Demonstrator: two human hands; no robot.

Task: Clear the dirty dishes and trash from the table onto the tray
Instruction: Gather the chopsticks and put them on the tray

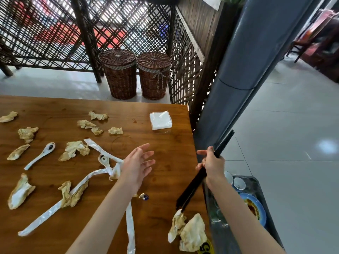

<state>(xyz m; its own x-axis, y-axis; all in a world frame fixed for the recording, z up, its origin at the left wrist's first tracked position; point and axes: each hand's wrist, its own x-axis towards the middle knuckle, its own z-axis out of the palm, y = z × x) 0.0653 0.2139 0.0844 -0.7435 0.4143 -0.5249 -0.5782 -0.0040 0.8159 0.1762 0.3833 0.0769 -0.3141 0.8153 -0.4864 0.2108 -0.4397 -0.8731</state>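
Observation:
My right hand (212,165) grips a bundle of black chopsticks (192,186) at the wooden table's (165,143) right edge; the bundle slants from lower left to upper right. My left hand (137,163) hovers open above the table, fingers spread, holding nothing. Crumpled stained napkins (190,233) lie near the front right corner, and several more (75,149) are scattered across the table. Two white ceramic spoons (39,156) (104,161) and long white paper strips (60,204) lie among them. The grey tray (256,182) at the right holds small white cups (238,184) and a blue plate (256,208).
A packet of clean white napkins (160,120) sits at the table's far right. Two lidded wicker baskets (119,74) (154,76) stand on the floor by a lattice screen. A grey column (247,61) rises beside the table's right edge. A small wrapper (144,196) lies near my left forearm.

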